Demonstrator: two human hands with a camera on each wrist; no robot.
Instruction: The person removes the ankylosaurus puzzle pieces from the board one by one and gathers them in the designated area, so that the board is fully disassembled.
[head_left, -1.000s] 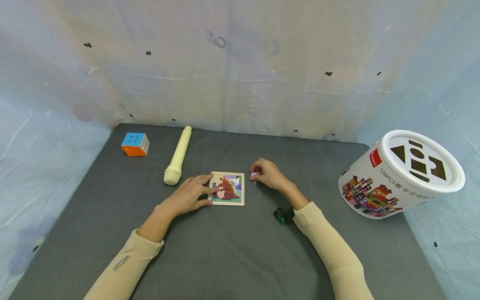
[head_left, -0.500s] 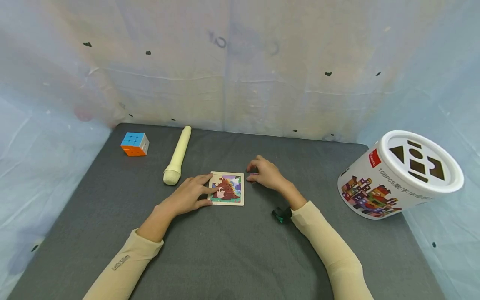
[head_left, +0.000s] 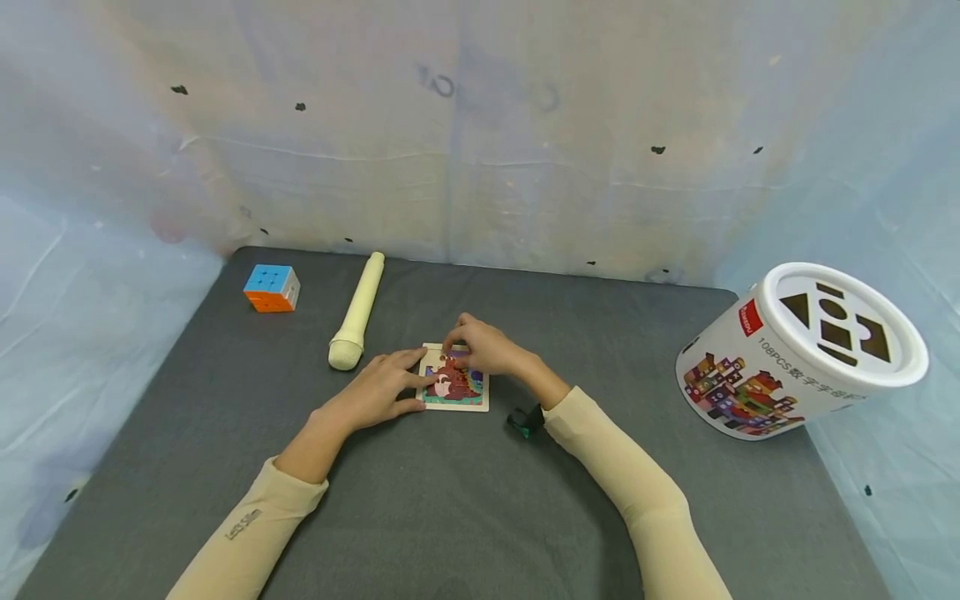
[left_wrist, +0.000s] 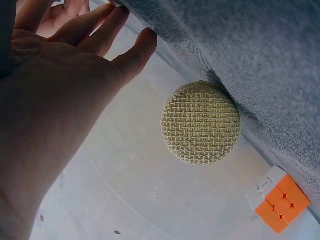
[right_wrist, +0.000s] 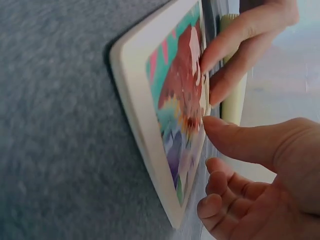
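Fingers (right_wrist: 232,40) at one puzzle (head_left: 456,392), two hands: left hand (head_left: 375,390) relaxed, right hand's (head_left: 487,347) hold unclear

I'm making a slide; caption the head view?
Left hand on a picture puzzle, right hand over its far edge, with cube, microphone and white tub on the gray table.

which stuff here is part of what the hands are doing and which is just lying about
Part of the job:
picture puzzle
left hand, touching its left side
right hand, at its upper part

Apparently just lying about, untouched:
coloured cube
yellow microphone
white lidded tub
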